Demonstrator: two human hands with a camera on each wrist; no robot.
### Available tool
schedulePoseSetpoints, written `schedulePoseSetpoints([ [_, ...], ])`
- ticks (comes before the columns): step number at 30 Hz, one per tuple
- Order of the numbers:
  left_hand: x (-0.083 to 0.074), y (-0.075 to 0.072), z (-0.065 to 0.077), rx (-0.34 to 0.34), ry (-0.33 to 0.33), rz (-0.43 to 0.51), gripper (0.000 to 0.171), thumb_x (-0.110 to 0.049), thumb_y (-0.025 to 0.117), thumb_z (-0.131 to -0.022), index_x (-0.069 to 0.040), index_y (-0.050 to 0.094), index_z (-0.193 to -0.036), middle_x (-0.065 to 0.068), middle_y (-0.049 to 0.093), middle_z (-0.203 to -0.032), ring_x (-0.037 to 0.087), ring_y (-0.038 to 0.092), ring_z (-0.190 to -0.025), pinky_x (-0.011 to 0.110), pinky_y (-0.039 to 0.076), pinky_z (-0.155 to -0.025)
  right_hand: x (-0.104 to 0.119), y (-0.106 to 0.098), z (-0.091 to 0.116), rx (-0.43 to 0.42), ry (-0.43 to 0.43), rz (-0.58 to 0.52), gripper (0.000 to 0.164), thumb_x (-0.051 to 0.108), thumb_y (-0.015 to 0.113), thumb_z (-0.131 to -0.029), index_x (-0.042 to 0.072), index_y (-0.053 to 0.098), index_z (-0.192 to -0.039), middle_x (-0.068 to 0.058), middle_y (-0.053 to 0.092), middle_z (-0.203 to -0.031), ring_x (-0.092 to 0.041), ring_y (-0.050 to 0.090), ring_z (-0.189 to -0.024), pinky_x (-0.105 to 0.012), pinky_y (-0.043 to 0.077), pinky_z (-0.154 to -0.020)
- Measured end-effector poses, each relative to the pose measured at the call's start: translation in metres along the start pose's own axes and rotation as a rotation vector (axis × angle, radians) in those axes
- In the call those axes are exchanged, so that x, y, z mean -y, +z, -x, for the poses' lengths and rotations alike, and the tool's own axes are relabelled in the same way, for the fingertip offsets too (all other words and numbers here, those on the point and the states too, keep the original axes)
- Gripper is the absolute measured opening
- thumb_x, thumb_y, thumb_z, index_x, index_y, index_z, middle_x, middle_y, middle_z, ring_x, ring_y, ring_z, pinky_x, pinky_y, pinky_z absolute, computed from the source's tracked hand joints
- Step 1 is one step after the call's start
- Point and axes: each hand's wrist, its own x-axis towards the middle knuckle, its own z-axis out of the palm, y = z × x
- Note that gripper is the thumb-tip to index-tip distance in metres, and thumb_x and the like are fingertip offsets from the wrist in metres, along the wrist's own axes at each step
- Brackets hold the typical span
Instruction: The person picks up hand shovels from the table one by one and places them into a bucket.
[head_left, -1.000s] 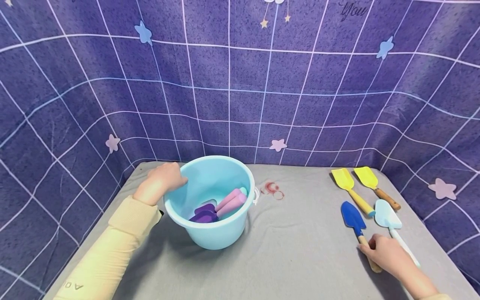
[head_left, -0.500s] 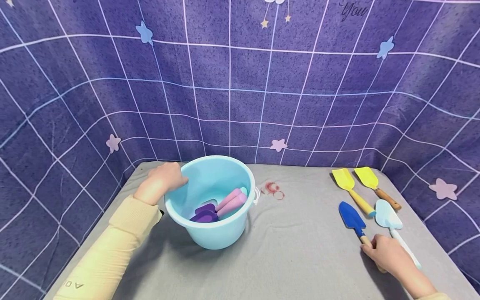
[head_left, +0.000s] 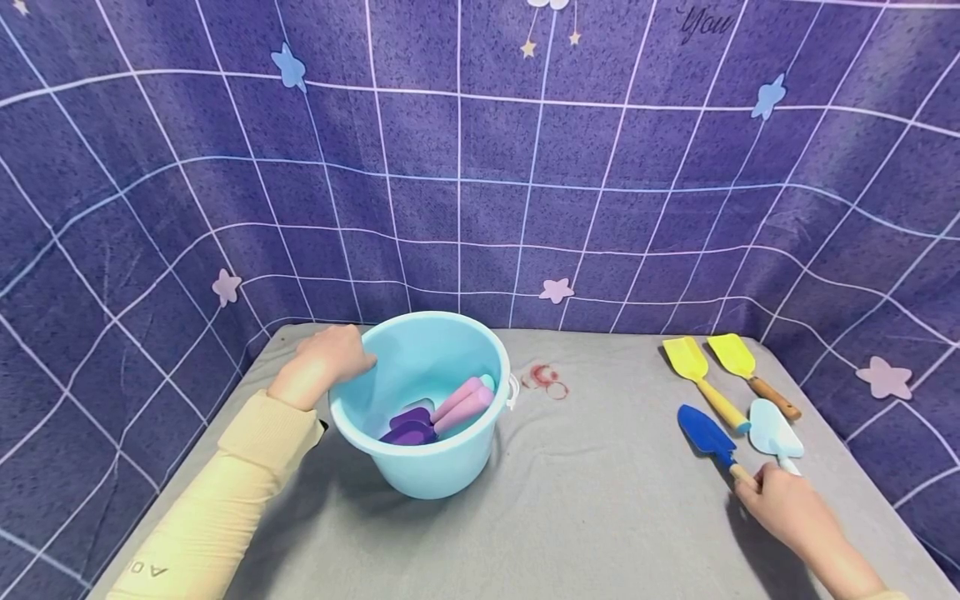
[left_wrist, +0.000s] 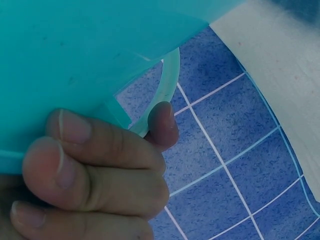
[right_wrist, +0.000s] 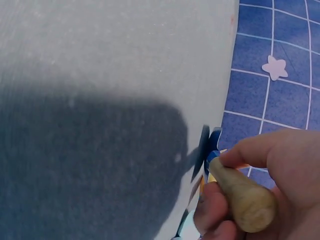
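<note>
My left hand (head_left: 330, 357) grips the rim of a light-blue bucket (head_left: 442, 471) on its left side; in the left wrist view its curled fingers (left_wrist: 115, 187) lie against the bucket wall (left_wrist: 75, 55). Two purple scoops (head_left: 411, 429) with pink handles (head_left: 467, 404) lie inside the bucket. At the right, my right hand (head_left: 791, 508) pinches the wooden handle (right_wrist: 240, 195) of a blue hand trowel (head_left: 705, 431) between thumb and fingers. The blade points away toward the back, and a shadow falls beneath the hand. A pale-blue trowel (head_left: 774, 429) lies just right of it, its handle mostly hidden behind the hand.
Behind the trowels lie a yellow scoop (head_left: 697, 371) with a yellow handle and a yellow scoop (head_left: 735, 357) with a wooden handle. Red ring marks (head_left: 546, 379) show on the grey cloth (head_left: 585, 492) right of the bucket. A purple gridded curtain (head_left: 495, 208) stands around the back and sides.
My right hand has raised the trowel's handle end off the cloth, and the blade has swung slightly left. My left hand and the bucket have stayed put.
</note>
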Motion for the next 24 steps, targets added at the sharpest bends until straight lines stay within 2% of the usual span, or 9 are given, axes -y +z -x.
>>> schedulePoseSetpoints([
  [6, 0.001, 0.001, 0.0, 0.001, 0.001, 0.0, 0.026, -0.03, 0.053, -0.083, -0.004, 0.058, -0.08, 0.015, 0.057, -0.084, 0.031, 0.056, -0.078, 0.049, 0.046, -0.064, -0.001, -0.004, 0.0, -0.02, 0.014, -0.01, 0.03, 0.03, 0.052, -0.089, 0.002, 0.055, -0.077, -0.009, 0.055, -0.065, -0.024, 0.052, -0.056, -0.041, 0.037, -0.047],
  [13, 0.002, 0.001, 0.0, -0.005, 0.001, 0.003, 0.025, -0.029, 0.053, -0.083, -0.005, 0.057, -0.078, 0.015, 0.057, -0.084, 0.031, 0.056, -0.078, 0.047, 0.046, -0.063, 0.003, -0.01, 0.003, -0.056, 0.012, -0.017, 0.029, 0.029, 0.052, -0.088, 0.002, 0.054, -0.08, -0.012, 0.055, -0.066, -0.026, 0.052, -0.056, -0.044, 0.037, -0.046],
  [17, 0.002, 0.001, -0.001, -0.006, 0.005, 0.002, 0.024, -0.029, 0.053, -0.083, -0.005, 0.057, -0.078, 0.014, 0.057, -0.082, 0.03, 0.055, -0.076, 0.046, 0.045, -0.061, 0.007, -0.013, 0.004, -0.05, 0.014, -0.021, 0.027, 0.03, 0.051, -0.088, 0.004, 0.054, -0.081, -0.01, 0.053, -0.067, -0.025, 0.049, -0.056, -0.041, 0.036, -0.046],
  [24, 0.002, 0.002, -0.001, -0.005, 0.005, 0.002, 0.024, -0.028, 0.053, -0.083, -0.005, 0.057, -0.079, 0.014, 0.057, -0.082, 0.03, 0.055, -0.076, 0.046, 0.045, -0.061, 0.013, -0.017, 0.003, -0.091, -0.013, -0.025, 0.024, 0.03, 0.051, -0.088, 0.007, 0.051, -0.078, -0.005, 0.051, -0.064, -0.023, 0.047, -0.056, -0.036, 0.033, -0.045],
])
